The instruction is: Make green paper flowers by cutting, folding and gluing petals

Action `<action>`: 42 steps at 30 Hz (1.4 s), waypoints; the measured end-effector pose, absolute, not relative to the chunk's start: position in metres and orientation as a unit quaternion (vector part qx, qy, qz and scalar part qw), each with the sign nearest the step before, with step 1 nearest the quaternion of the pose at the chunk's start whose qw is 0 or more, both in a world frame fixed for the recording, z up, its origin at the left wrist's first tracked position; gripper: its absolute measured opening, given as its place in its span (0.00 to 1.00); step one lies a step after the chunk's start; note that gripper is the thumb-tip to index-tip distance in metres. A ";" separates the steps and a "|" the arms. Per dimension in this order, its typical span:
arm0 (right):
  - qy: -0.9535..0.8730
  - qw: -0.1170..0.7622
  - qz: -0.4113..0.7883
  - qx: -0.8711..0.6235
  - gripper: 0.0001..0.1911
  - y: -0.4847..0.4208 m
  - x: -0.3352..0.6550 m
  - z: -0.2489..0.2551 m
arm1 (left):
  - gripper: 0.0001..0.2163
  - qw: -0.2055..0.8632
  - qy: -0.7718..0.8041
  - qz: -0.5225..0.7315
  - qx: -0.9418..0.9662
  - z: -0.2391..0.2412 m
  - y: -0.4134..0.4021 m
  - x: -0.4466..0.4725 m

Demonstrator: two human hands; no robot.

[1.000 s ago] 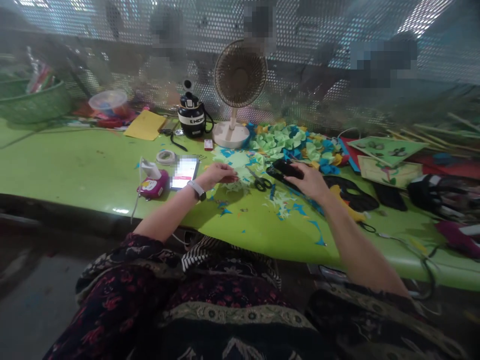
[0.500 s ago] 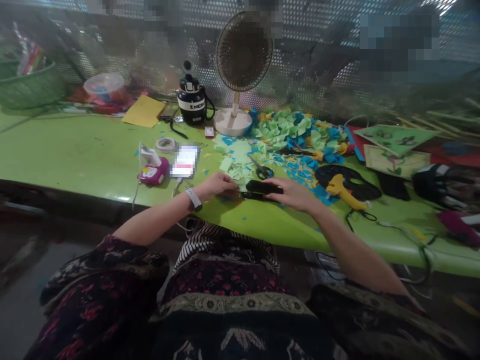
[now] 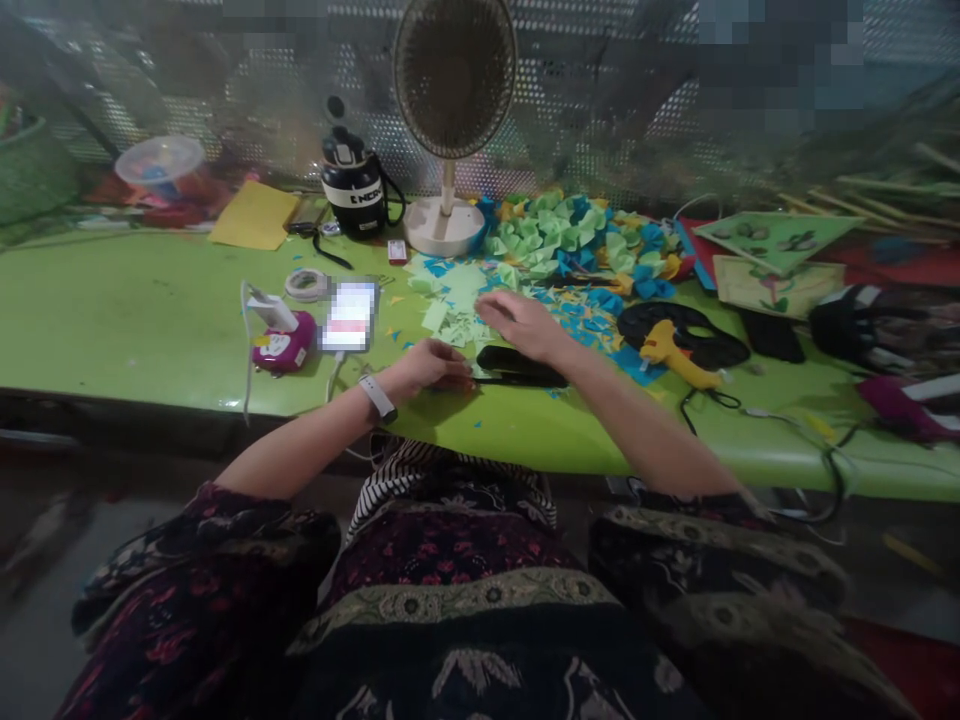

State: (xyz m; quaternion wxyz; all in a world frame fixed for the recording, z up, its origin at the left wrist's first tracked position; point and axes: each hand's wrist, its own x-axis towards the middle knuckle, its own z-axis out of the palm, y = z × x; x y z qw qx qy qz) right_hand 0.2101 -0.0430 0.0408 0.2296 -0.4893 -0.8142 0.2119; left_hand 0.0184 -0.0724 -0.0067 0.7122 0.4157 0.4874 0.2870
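Note:
On the green table lies a black stapler [image 3: 521, 366], its long body pointing left-right. My left hand [image 3: 435, 368], with a pale watch at the wrist, is beside its left end. The fingers there are pinched together, and whatever small piece they hold is too small to make out. My right hand [image 3: 517, 322] is off the stapler, above it and over the green paper scraps [image 3: 461, 300]. Its fingers are loosely bent and a little apart, with nothing visible in them.
A fan [image 3: 446, 225] stands behind, beside a pile of green, blue and yellow folded papers [image 3: 559, 230]. To the left are a phone [image 3: 349, 315], a tape roll [image 3: 306, 285], a purple power adapter [image 3: 285, 345] and a black jug [image 3: 356, 190]. A yellow glue gun [image 3: 675, 358] lies right.
My right hand has let go of the stapler and moved up and left over the green scraps, covering the scissors. My left hand stays by the stapler's end. The view has shifted slightly.

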 end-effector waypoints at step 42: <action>-0.854 0.083 0.114 -0.500 0.33 -0.019 0.172 0.006 | 0.14 0.710 0.493 0.265 0.427 -0.010 -0.064 0.021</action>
